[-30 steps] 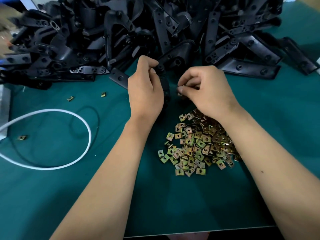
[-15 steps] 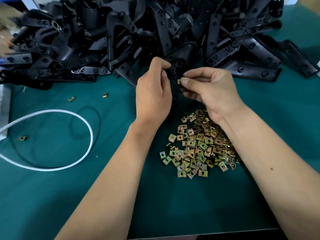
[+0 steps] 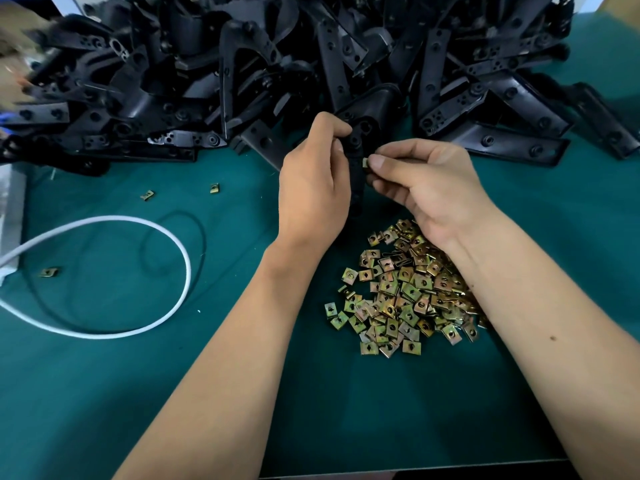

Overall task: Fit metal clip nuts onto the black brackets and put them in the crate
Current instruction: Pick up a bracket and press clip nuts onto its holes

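My left hand [image 3: 313, 188] grips a black bracket [image 3: 356, 168] and holds it upright over the green mat. My right hand [image 3: 429, 183] pinches a small metal clip nut [image 3: 364, 162] between thumb and forefinger and holds it against the bracket's right edge. Most of the held bracket is hidden behind my left hand. A heap of brass-coloured clip nuts [image 3: 401, 289] lies under my right wrist. A big pile of black brackets [image 3: 277, 64] fills the back of the table. No crate is in view.
A white cable [image 3: 166, 237] loops over the green mat [image 3: 173, 375] at the left. Three stray clip nuts [image 3: 147, 195] lie on the mat at the left. A pale box edge [image 3: 12, 209] shows at the far left. The table's front edge runs along the bottom.
Both hands lifted the bracket up and away from me. The clip nut in my right hand has come up against the bracket's right edge.
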A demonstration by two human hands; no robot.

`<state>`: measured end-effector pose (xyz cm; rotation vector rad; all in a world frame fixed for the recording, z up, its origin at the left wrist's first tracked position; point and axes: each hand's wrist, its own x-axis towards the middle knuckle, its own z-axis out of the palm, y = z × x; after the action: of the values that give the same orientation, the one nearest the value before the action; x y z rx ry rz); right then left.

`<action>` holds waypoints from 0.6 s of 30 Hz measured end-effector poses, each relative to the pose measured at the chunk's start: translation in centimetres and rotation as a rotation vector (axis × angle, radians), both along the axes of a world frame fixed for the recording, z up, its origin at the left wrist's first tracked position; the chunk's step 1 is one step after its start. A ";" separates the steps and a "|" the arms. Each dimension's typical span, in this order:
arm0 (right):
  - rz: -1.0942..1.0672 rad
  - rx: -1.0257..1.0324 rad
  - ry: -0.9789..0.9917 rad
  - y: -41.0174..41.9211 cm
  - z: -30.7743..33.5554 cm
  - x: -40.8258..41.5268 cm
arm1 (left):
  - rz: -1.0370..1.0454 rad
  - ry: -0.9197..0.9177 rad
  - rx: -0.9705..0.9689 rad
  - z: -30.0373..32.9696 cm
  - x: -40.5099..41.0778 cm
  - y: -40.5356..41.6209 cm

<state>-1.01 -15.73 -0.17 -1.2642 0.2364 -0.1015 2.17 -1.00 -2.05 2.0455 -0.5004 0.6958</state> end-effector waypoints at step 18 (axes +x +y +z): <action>0.033 -0.178 -0.034 0.0 0.0 -0.1 | 0.015 -0.052 0.072 0.7 -1.0 -0.6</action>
<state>-1.07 -15.69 -0.15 -1.4420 0.1794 -0.1176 1.21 -1.58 -1.39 2.1043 -0.5472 0.7516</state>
